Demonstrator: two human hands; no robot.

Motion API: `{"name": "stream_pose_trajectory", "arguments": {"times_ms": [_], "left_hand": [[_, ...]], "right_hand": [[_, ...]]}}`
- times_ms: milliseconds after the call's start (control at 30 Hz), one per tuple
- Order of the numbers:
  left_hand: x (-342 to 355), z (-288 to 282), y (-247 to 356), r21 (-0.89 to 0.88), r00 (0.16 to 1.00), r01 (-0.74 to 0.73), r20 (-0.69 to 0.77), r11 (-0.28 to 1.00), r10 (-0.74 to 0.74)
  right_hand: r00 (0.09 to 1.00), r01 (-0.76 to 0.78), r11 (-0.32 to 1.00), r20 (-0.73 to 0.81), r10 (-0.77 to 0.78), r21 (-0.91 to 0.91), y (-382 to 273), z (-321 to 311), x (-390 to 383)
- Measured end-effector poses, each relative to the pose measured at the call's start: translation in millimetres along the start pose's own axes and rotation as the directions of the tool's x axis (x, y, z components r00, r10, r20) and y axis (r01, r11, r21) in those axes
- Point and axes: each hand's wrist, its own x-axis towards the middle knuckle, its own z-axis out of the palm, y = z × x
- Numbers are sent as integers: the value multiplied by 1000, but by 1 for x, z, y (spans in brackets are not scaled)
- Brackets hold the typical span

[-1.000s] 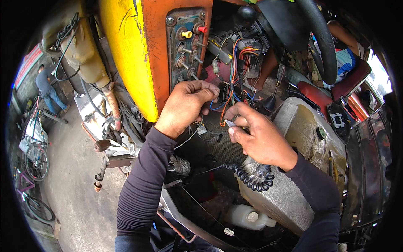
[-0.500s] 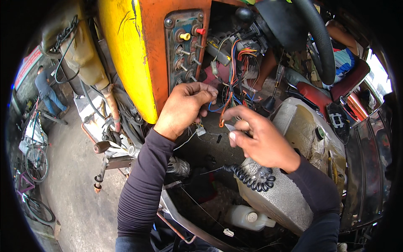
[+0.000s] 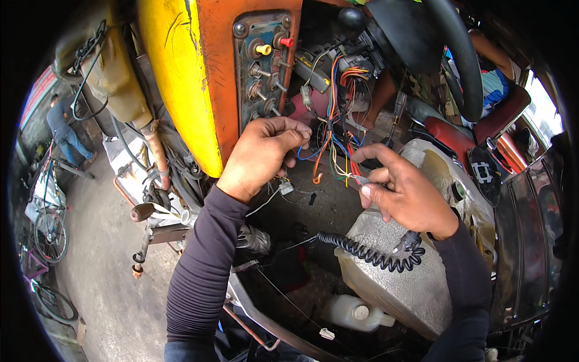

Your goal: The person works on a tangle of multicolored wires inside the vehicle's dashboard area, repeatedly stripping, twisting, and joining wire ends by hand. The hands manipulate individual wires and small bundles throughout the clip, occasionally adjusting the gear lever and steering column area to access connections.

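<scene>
Here's the left hand [image 3: 265, 151], thumb and fingertips pinched together on a thin blue wire [image 3: 310, 158] that loops up to it just below the switch panel [image 3: 268, 30]. Across from it, to the right, the right hand [image 3: 404, 193] has its thumb and fingers clamped on a small grey piece [image 3: 360, 180] (too little of it shows to say what it is), forefinger reaching over the top. Thin red and white wires come right down to that grip, though whether they touch the piece is hard to tell!

Between the two hands hangs the wire bundle [image 3: 331, 111], dropping from beneath the steering wheel [image 3: 463, 66], a bent orange wire [image 3: 316, 175] dangling free at its lower end. Up on the panel, a yellow knob [image 3: 263, 49] and a red knob [image 3: 286, 42] sit side by side above rows of metal toggles, all set in an orange housing [image 3: 220, 72] with a yellow flank.

Below the right hand, a coiled black cord [image 3: 377, 256] stretches across a silvery padded cover [image 3: 398, 289]. Lower down, a whitish jug [image 3: 344, 314] lies on its side by that cover. Over at the far left, a person in blue [image 3: 67, 130] stands near the parked bicycles [image 3: 50, 226], well apart from the wiring.
</scene>
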Motion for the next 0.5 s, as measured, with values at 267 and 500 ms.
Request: {"name": "stream_pose_trajectory", "arguments": {"times_ms": [267, 500], "left_hand": [[-1, 0, 0, -9, 1000, 9, 5, 1000, -9], [-1, -1, 0, -19, 1000, 11, 8, 1000, -11]], "right_hand": [[1000, -3, 1000, 11, 3, 11, 1, 0, 2], [997, -69, 997, 21, 68, 34, -9, 0, 1]]}}
